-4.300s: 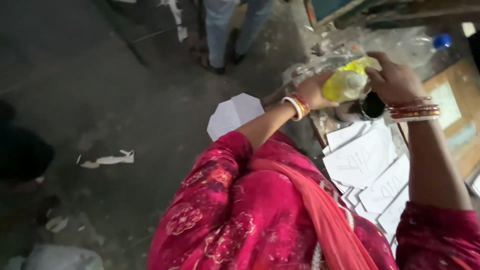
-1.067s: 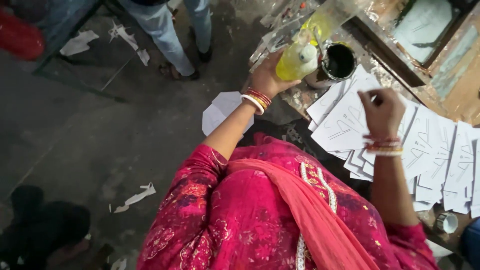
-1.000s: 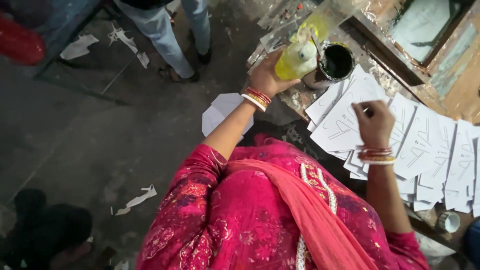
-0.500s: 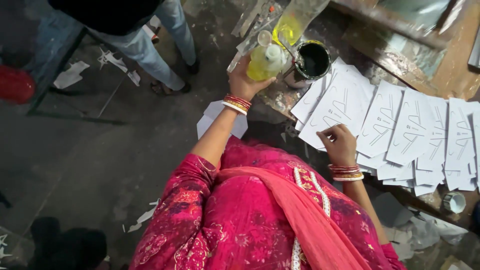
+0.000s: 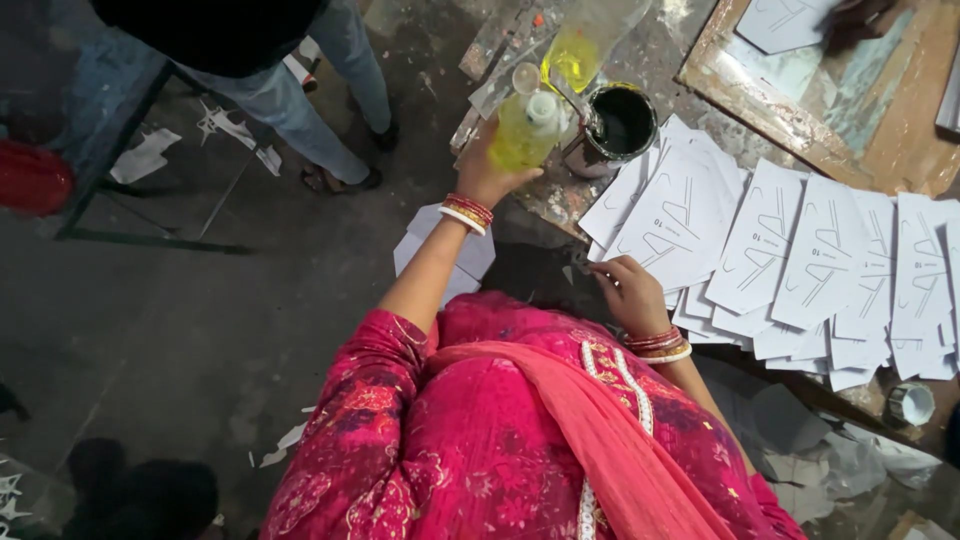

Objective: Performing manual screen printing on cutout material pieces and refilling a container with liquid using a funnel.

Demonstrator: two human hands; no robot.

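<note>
My left hand (image 5: pixel 488 178) is shut on a small clear bottle of yellow liquid (image 5: pixel 522 126), held tilted near a black-rimmed tin can (image 5: pixel 618 120). My right hand (image 5: pixel 628 296), fingers loosely curled, rests at the near edge of a spread of overlapping white printed paper sheets (image 5: pixel 800 250) and touches the lowest one. It holds nothing that I can see. Both wrists carry red and gold bangles. A second, larger bottle with yellow liquid (image 5: pixel 585 45) stands just behind the can.
A paint-stained workbench (image 5: pixel 545 195) carries the can and sheets. A wooden frame (image 5: pixel 790 110) lies at the back right. Another person in jeans (image 5: pixel 290 95) stands to the left. A small white lid (image 5: pixel 910 403) lies bottom right. Paper scraps (image 5: pixel 145 155) litter the dark floor.
My right hand has come down from above the sheets to their near edge. The left hand keeps the yellow bottle by the can. The view has shifted.
</note>
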